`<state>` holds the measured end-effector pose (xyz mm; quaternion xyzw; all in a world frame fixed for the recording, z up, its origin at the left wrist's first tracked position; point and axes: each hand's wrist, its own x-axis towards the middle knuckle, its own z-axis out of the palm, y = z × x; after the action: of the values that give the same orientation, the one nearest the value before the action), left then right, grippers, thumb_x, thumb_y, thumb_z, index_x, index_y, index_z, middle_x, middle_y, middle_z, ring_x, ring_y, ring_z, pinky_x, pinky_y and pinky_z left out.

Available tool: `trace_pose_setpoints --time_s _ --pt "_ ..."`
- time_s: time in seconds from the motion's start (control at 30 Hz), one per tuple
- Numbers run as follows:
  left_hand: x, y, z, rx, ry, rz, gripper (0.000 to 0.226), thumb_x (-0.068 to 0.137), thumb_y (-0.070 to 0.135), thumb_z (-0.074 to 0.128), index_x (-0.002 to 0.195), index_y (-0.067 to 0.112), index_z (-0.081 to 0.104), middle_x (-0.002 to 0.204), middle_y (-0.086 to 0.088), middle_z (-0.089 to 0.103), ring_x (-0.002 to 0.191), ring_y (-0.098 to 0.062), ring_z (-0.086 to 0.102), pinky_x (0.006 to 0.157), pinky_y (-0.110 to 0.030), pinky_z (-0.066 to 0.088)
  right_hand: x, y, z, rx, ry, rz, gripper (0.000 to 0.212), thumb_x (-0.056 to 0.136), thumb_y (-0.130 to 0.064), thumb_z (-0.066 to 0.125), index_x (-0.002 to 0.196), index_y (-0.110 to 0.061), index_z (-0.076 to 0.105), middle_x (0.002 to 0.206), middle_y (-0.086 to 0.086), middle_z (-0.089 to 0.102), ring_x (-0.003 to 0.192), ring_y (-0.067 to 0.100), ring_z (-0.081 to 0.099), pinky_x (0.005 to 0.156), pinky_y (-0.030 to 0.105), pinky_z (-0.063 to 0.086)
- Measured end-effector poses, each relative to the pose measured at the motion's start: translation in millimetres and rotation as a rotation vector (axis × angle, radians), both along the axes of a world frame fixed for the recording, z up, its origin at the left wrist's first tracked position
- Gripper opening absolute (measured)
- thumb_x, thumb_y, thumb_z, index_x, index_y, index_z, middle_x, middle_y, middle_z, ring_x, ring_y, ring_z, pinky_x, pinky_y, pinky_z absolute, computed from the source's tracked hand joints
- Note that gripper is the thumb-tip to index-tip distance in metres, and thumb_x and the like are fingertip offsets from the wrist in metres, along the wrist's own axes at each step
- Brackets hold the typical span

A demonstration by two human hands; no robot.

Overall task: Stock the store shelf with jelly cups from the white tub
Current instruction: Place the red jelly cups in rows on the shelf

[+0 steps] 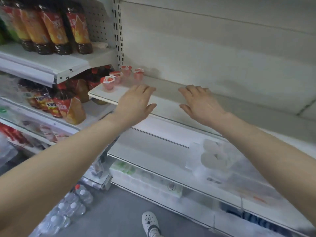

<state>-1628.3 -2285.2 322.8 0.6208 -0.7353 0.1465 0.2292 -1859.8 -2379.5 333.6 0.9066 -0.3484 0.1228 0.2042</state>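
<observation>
Above the shelf [171, 106], left hand [136, 103] and right hand [200, 103] hover palm-down, each grip released, holding nothing; four jelly cups [118, 77] stand near the left hand.

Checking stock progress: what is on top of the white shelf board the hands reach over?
Four pink jelly cups with red-and-white lids stand at the white shelf board's left end. Left hand and right hand cover part of it.

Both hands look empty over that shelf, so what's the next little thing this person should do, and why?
Probably draw both hands back and fetch more cups. The left hand and right hand are open and hold nothing, only four jelly cups stand at the left end, and most of the shelf is bare. The tub isn't in view.
</observation>
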Motion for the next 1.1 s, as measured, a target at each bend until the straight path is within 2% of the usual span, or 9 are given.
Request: trace_pose_setpoints --time_s 0.17,0.3,0.57,0.67,0.83,0.97,1.1 --pt "-68 21 -13 0.028 -0.044 -0.160 0.049 0.085 0.030 0.066 0.125 0.005 0.055 0.115 -0.015 0.059 0.099 -0.037 0.054 0.083 -0.044 0.048 -82 63 -16 -0.033 0.074 -0.126 0.053 0.085 -0.031 0.067 0.128 -0.004 0.053 0.114 0.018 0.060 0.093 0.038 0.059 0.080 0.044 0.043" --pt "-125 38 -21 0.061 -0.069 -0.265 0.049 0.083 0.028 0.068 0.124 0.005 0.056 0.113 -0.015 0.060 0.096 -0.038 0.055 0.078 -0.046 0.051 -147 111 -26 -0.013 0.089 -0.241 0.052 0.083 -0.034 0.067 0.125 -0.006 0.055 0.113 0.016 0.060 0.092 0.036 0.059 0.080 0.043 0.043" --pt "-262 72 -30 0.086 -0.087 -0.501 0.050 0.088 0.032 0.064 0.130 0.007 0.053 0.121 -0.012 0.057 0.103 -0.035 0.053 0.083 -0.042 0.048 -287 198 -47 0.029 -0.006 -0.490 0.048 0.086 -0.034 0.061 0.123 -0.004 0.057 0.115 0.017 0.061 0.096 0.037 0.059 0.080 0.044 0.045" --pt "-327 84 -41 0.109 -0.083 -0.597 0.050 0.088 0.032 0.063 0.131 0.007 0.053 0.122 -0.012 0.058 0.108 -0.034 0.052 0.088 -0.041 0.047 -347 232 -63 0.056 -0.034 -0.596 0.051 0.084 -0.033 0.067 0.125 -0.004 0.057 0.115 0.018 0.061 0.097 0.038 0.060 0.080 0.045 0.047" --pt "-447 111 -61 0.147 -0.077 -0.728 0.050 0.088 0.032 0.064 0.131 0.010 0.053 0.121 -0.010 0.058 0.106 -0.032 0.052 0.083 -0.039 0.047 -455 295 -85 0.142 -0.055 -0.741 0.052 0.086 -0.040 0.047 0.125 -0.007 0.057 0.113 0.014 0.061 0.097 0.035 0.059 0.079 0.043 0.046" --pt "-541 133 -80 0.185 -0.061 -0.808 0.051 0.087 0.032 0.065 0.131 0.010 0.052 0.121 -0.009 0.058 0.106 -0.032 0.052 0.084 -0.037 0.046 -546 342 -108 0.191 -0.032 -0.820 0.053 0.082 -0.035 0.067 0.126 -0.006 0.057 0.116 0.015 0.062 0.099 0.037 0.060 0.082 0.045 0.048" --pt "-625 156 -104 0.243 -0.089 -0.880 0.051 0.085 0.031 0.067 0.129 0.008 0.055 0.118 -0.012 0.059 0.106 -0.034 0.054 0.089 -0.040 0.046 -629 384 -130 0.285 -0.038 -0.941 0.057 0.076 -0.025 0.073 0.128 -0.006 0.056 0.118 0.016 0.061 0.102 0.038 0.061 0.083 0.047 0.049"
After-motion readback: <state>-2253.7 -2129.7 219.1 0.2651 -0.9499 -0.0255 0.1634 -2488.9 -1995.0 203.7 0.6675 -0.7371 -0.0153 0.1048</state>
